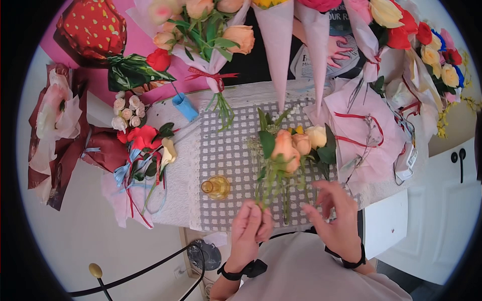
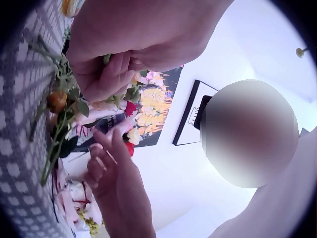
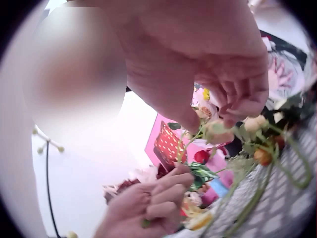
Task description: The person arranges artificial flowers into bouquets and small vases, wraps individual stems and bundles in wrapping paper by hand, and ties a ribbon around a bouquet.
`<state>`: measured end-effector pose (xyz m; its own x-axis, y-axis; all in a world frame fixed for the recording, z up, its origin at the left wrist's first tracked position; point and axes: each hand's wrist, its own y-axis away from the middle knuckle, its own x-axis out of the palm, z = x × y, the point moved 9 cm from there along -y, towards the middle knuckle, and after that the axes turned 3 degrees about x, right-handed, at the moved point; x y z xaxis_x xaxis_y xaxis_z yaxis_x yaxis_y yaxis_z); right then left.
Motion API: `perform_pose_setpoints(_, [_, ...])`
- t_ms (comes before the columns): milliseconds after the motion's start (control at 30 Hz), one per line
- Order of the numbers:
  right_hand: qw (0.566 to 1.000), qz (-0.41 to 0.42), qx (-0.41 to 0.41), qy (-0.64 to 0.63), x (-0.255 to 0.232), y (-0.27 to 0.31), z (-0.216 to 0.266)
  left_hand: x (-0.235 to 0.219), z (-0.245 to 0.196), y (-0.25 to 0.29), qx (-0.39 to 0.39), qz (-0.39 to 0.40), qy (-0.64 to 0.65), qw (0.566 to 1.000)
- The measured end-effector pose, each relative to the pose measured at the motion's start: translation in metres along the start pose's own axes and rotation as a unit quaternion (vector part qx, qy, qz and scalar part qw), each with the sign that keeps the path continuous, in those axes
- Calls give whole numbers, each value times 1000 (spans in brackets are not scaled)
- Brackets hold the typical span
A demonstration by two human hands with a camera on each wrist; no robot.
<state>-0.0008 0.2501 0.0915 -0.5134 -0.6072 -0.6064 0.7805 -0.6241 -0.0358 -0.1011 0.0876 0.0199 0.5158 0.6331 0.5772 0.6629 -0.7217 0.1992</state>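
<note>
My left hand (image 1: 251, 223) grips the lower ends of green stems near the front edge of the table. A green stem end pokes out of its curled fingers in the right wrist view. Above that hand are peach roses (image 1: 285, 153), with a cream rose (image 1: 316, 136) beside them and dark green leaves around. To the right, my right hand (image 1: 337, 213) hovers beside the stems, thumb and fingers apart and loosely bent, holding nothing. More stems and a small orange bloom (image 2: 57, 101) lie on the checked cloth (image 1: 213, 165) beneath.
A yellow glass bottle (image 1: 216, 187) stands left of the stems. Paper-wrapped cones (image 1: 275, 45) and a peach rose bouquet (image 1: 217, 75) line the back. Pink wrapping paper (image 1: 364, 135) with red ribbon lies right; red flowers (image 1: 143, 136) lie left. Another person's hand (image 1: 339, 50) shows behind.
</note>
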Motion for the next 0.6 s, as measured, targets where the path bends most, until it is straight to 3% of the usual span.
perform_pose_setpoints(33, [990, 94, -10, -106, 11, 2, 4, 4, 1, 1, -4, 5, 0, 1000])
perform_pose_setpoints(67, [990, 89, -7, -105, 12, 2, 4, 13, 11, 4, -47, 45, -27, 998])
perform_pose_setpoints(100, [967, 145, 19, -208, 26, 2, 2, 22, 19, 8, -88, 84, -54, 991])
perform_pose_setpoints(133, [929, 201, 42, -308, 40, 4, 1, 30, 19, 11, -99, 108, -109, 983])
perform_pose_setpoints(167, [929, 200, 43, -307, 45, 3, -6, 30, 21, 10, -100, 109, -109, 983])
perform_pose_setpoints(233, [884, 252, 31, -392, 59, 5, -10, 41, 29, 15, -122, 188, -112, 968])
perform_pose_setpoints(367, [877, 221, 39, -426, 49, 6, -17, 44, 21, 14, -121, 183, -138, 966])
perform_pose_setpoints(433, [883, 179, 96, -423, 40, 0, -32, 39, 13, 11, -49, 137, -256, 956])
perform_pose_setpoints(467, [896, 145, 100, -408, 32, -3, -31, 40, 17, 13, -50, 139, -256, 955])
perform_pose_setpoints(533, [898, 125, 92, -412, 23, -6, -33, 33, 5, 14, 53, 86, -418, 903])
perform_pose_setpoints(567, [899, 105, 83, -416, 17, -8, -33, 32, 5, 14, 52, 85, -418, 903])
perform_pose_setpoints(600, [890, 93, 101, -436, 15, -8, -33, 35, -3, 15, 108, 82, -473, 871])
